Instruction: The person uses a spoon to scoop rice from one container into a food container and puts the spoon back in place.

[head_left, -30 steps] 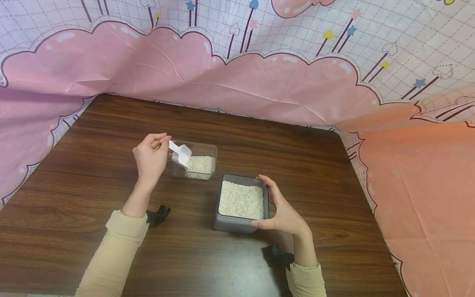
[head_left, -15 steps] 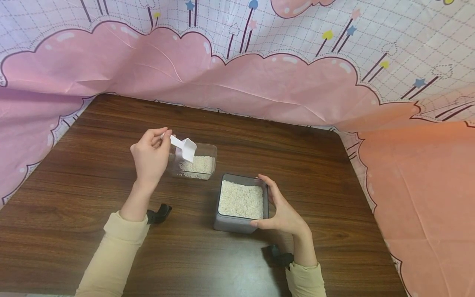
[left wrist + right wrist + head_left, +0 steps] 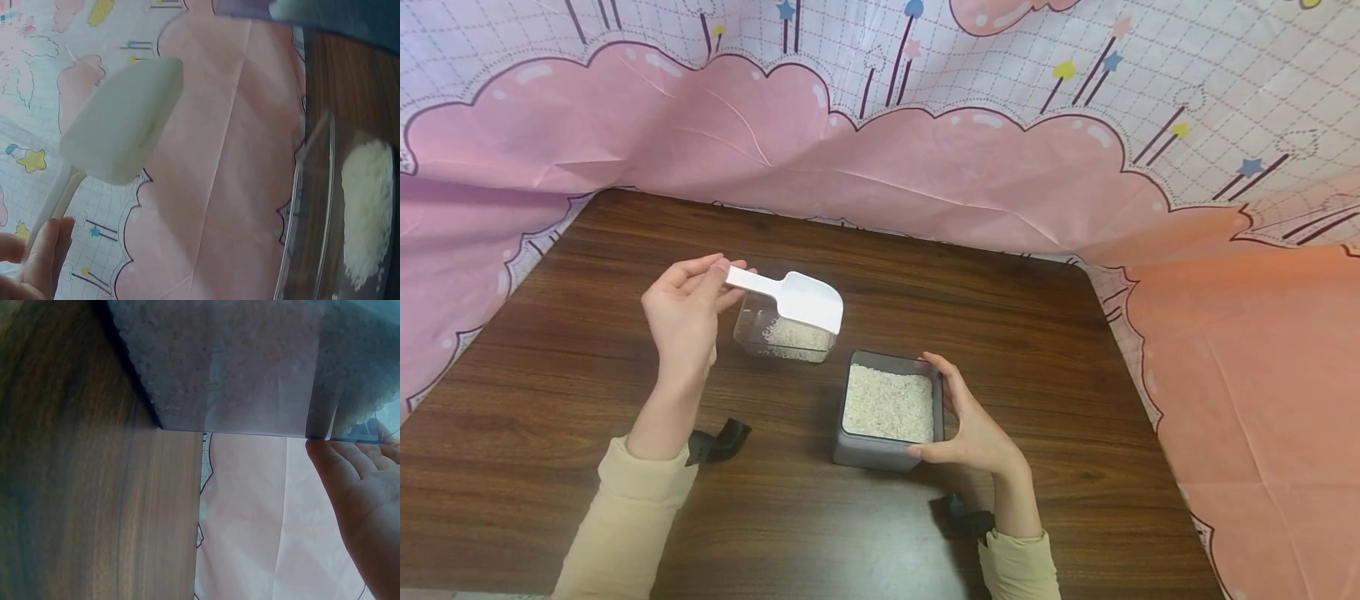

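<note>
My left hand (image 3: 683,310) pinches the handle of a white plastic scoop (image 3: 811,302) above a small clear container (image 3: 747,332). In the left wrist view the scoop (image 3: 122,122) is tilted, and no rice shows in it. Some rice (image 3: 799,340) lies in the clear container, mostly toward its right end; the scoop hides part of its rim. With thumb and fingers spread round the right side near the rim, my right hand (image 3: 973,433) holds a square grey see-through bin (image 3: 868,454). Rice (image 3: 887,404) fills this bin nearly to the top, as the head view shows.
Both containers stand on a dark wood-grain table (image 3: 1015,350). A patterned pink and white cloth (image 3: 925,179) hangs behind and beside it. Black wrist mounts (image 3: 718,442) sit on both forearms, close over the tabletop.
My left hand has moved slightly left and up, turning the scoop from over the clear container's rice to a raised, more level pose. The right hand and grey bin have stayed put.
</note>
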### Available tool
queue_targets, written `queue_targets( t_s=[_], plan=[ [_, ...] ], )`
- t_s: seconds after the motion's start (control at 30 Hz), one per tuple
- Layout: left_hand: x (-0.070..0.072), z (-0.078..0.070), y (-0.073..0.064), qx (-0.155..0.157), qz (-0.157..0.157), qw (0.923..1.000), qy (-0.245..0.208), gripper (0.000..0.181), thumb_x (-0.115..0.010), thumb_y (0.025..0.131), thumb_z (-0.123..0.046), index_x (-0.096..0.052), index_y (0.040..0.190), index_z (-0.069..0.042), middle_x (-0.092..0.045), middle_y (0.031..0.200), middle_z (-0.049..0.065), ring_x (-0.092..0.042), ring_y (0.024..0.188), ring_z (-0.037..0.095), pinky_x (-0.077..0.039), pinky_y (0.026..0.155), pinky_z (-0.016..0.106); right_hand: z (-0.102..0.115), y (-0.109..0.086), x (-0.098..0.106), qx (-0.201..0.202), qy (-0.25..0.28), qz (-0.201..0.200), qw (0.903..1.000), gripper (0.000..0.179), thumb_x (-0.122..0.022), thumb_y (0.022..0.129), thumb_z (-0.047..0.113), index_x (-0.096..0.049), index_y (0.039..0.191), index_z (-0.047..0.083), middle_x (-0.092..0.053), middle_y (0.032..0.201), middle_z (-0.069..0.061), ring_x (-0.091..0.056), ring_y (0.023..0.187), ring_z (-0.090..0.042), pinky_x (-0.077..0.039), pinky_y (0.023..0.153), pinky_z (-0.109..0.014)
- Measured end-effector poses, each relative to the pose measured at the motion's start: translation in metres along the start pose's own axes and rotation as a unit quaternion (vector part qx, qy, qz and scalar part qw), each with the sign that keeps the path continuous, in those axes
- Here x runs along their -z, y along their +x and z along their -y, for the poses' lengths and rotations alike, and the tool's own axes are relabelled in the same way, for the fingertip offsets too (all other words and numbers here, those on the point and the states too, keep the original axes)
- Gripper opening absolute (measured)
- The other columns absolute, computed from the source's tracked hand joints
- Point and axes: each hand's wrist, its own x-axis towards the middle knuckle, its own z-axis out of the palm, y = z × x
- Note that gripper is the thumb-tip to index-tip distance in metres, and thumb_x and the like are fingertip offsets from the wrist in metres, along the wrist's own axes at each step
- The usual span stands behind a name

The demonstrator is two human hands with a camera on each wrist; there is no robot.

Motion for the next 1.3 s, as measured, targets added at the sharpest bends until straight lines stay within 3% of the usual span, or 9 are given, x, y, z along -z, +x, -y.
queue_targets(
  t_s=[0.23, 0.4, 0.63, 0.8, 0.93, 1.1, 1.17, 1.3],
  plan=[
    [-0.008, 0.002, -0.015, 0.002, 0.035, 0.9993, 0.009, 0.008, -0.062, 0.091, 0.009, -0.066, 0.091, 0.002, -0.074, 0.079, 0.006, -0.074, 0.073, 0.02, -0.062, 0.069, 0.032, 0.001, 0.0, 0.001, -0.001, -0.006, 0.002, 1.0, 0.112, -0.089, 0.067, 0.015, -0.018, 0.153, 0.018, -0.022, 0.157, -0.014, -0.018, 0.146, -0.029, -0.02, 0.116, -0.066],
    [-0.016, 0.003, -0.027, 0.005, 0.068, 0.9971, 0.034, 0.01, -0.061, 0.09, 0.01, -0.064, 0.1, 0.012, -0.075, 0.084, 0.005, -0.074, 0.074, 0.019, -0.062, 0.071, 0.033, 0.001, 0.0, 0.001, 0.0, -0.006, 0.003, 1.0, 0.112, -0.089, 0.067, 0.016, -0.018, 0.153, 0.018, -0.021, 0.158, -0.011, -0.016, 0.146, -0.031, -0.018, 0.115, -0.07],
    [-0.024, 0.005, -0.04, -0.016, 0.126, 0.9865, 0.104, 0.016, -0.06, 0.091, 0.011, -0.063, 0.106, 0.015, -0.069, 0.098, 0.031, -0.073, 0.078, 0.013, -0.063, 0.071, 0.032, 0.002, -0.001, 0.0, -0.002, -0.004, 0.003, 1.0, 0.112, -0.089, 0.067, 0.016, -0.018, 0.153, 0.024, -0.021, 0.158, -0.007, -0.015, 0.147, -0.031, -0.016, 0.115, -0.07],
    [-0.031, 0.005, -0.048, -0.039, 0.165, 0.9789, 0.115, 0.015, -0.059, 0.09, 0.013, -0.063, 0.104, 0.017, -0.068, 0.098, 0.033, -0.073, 0.077, 0.009, -0.063, 0.07, 0.032, 0.002, 0.0, -0.001, 0.004, -0.005, 0.001, 1.0, 0.111, -0.089, 0.067, 0.016, -0.019, 0.152, 0.027, -0.024, 0.157, -0.008, -0.019, 0.145, -0.03, -0.019, 0.116, -0.067],
    [-0.037, 0.004, -0.055, -0.066, 0.194, 0.969, 0.138, 0.014, -0.061, 0.089, 0.013, -0.064, 0.103, 0.016, -0.07, 0.096, 0.029, -0.073, 0.08, 0.014, -0.063, 0.069, 0.032, 0.001, 0.0, 0.0, 0.009, -0.003, 0.0, 1.0, 0.112, -0.089, 0.066, 0.013, -0.02, 0.153, 0.02, -0.025, 0.156, -0.012, -0.022, 0.144, -0.029, -0.022, 0.115, -0.065],
    [-0.042, 0.006, -0.065, -0.131, 0.222, 0.9476, 0.189, 0.012, -0.065, 0.087, 0.012, -0.066, 0.099, 0.014, -0.072, 0.093, 0.024, -0.073, 0.083, 0.03, -0.061, 0.071, 0.024, 0.002, 0.001, 0.0, 0.009, 0.0, -0.001, 1.0, 0.112, -0.09, 0.066, 0.013, -0.019, 0.152, 0.013, -0.026, 0.156, -0.008, -0.022, 0.144, -0.029, -0.022, 0.116, -0.063],
    [-0.043, 0.008, -0.068, -0.157, 0.23, 0.938, 0.207, 0.011, -0.067, 0.086, 0.011, -0.067, 0.097, 0.012, -0.072, 0.092, 0.023, -0.073, 0.084, 0.032, -0.06, 0.072, 0.022, 0.003, 0.001, 0.0, 0.008, -0.001, -0.002, 1.0, 0.112, -0.09, 0.066, 0.013, -0.019, 0.152, 0.013, -0.026, 0.156, -0.01, -0.022, 0.144, -0.029, -0.021, 0.116, -0.063],
    [-0.045, 0.012, -0.074, -0.177, 0.24, 0.9277, 0.224, 0.01, -0.07, 0.085, 0.008, -0.068, 0.095, 0.01, -0.073, 0.091, 0.021, -0.073, 0.085, 0.031, -0.061, 0.073, 0.024, 0.003, 0.001, 0.0, 0.009, -0.005, -0.001, 0.9999, 0.112, -0.089, 0.065, 0.013, -0.019, 0.153, 0.012, -0.026, 0.155, -0.013, -0.024, 0.143, -0.028, -0.022, 0.116, -0.063]
  ],
)
